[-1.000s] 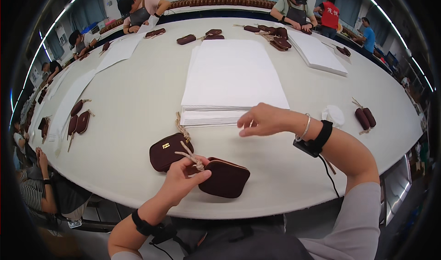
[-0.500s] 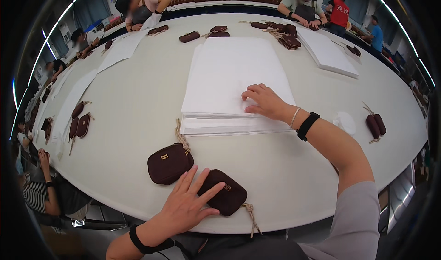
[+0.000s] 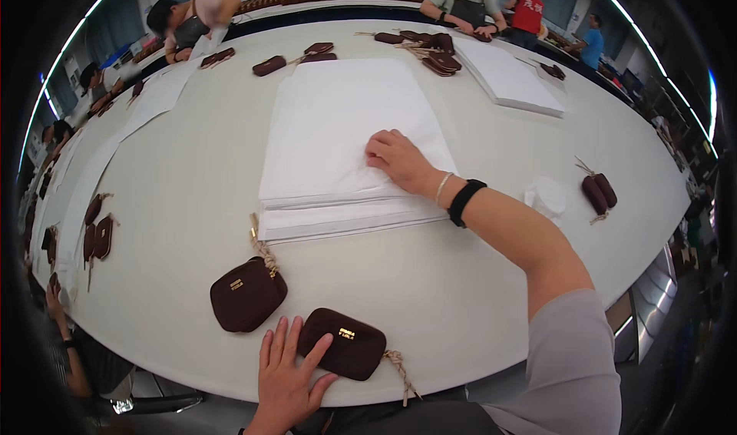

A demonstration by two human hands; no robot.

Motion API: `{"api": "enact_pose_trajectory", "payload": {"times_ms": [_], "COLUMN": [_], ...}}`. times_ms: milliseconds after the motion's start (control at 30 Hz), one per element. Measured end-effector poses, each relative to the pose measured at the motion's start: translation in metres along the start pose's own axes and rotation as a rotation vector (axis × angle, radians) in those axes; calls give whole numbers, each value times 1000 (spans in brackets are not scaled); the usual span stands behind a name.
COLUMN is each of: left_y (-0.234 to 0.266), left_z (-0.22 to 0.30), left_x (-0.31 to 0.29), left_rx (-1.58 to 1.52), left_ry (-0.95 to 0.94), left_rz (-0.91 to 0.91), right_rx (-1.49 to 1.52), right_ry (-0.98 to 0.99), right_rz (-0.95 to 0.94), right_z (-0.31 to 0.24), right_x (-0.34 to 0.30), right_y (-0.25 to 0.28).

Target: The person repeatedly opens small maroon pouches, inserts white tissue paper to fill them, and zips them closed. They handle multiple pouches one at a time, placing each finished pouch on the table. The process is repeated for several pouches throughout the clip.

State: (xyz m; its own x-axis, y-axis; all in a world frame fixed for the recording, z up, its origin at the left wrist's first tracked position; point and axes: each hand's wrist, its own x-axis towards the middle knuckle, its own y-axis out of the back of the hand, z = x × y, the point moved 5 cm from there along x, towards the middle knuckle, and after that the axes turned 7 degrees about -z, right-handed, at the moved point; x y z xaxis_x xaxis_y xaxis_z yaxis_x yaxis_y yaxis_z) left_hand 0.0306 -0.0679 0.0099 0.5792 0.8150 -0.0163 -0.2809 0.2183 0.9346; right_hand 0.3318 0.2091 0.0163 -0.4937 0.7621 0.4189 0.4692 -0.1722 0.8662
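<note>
My left hand (image 3: 287,377) lies near the table's front edge with its fingers spread, the index finger resting on a dark brown zip pouch (image 3: 355,356) with gold lettering and a knotted beige cord. A second brown pouch (image 3: 244,303) sits just beyond, to the left, its cord pointing toward the paper. My right hand (image 3: 399,162) is over a stack of white paper (image 3: 338,112), its fingers bunched together on the top sheet, which wrinkles beside them. The fingertips are partly hidden under the hand.
The white table (image 3: 184,174) curves around me. A crumpled white wad (image 3: 546,197) and a pair of brown pouches (image 3: 599,193) lie to the right. More pouches (image 3: 100,235) sit at left and along the far side. Another paper stack (image 3: 507,78) stands far right. Several people work around the table.
My right hand's fingers have gone from loosely apart to bunched on the top sheet. My left hand has drawn back toward the front edge, uncovering more of the nearer pouch. The view has shifted right.
</note>
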Motion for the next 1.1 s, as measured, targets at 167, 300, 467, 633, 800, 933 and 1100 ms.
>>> {"api": "enact_pose_trajectory", "payload": {"times_ms": [167,300,467,633,800,933,1100], "left_y": [0,3,3,4,4,11,12], "left_z": [8,11,4,2,13,9,9], "left_x": [1,0,-3,-12,-15,5,30], "left_rx": [-16,-18,-15,12,-295,-388,-360], "left_ry": [-8,-21,-44,-73,-134,-188,-82], "left_rz": [19,45,98,153,324,310,148], "right_rx": [104,292,166,317,171,44,499], "right_ry": [-185,-349,-250,-421,-25,17,-691], "right_rz": [-58,200,267,-156,-218,-247,-132], "right_z": [23,17,-41,-128,-188,-170,-104], "right_x": [19,31,-2,-90,-162,-196,-220], "right_y": [6,72,107,65,55,54,69]}}
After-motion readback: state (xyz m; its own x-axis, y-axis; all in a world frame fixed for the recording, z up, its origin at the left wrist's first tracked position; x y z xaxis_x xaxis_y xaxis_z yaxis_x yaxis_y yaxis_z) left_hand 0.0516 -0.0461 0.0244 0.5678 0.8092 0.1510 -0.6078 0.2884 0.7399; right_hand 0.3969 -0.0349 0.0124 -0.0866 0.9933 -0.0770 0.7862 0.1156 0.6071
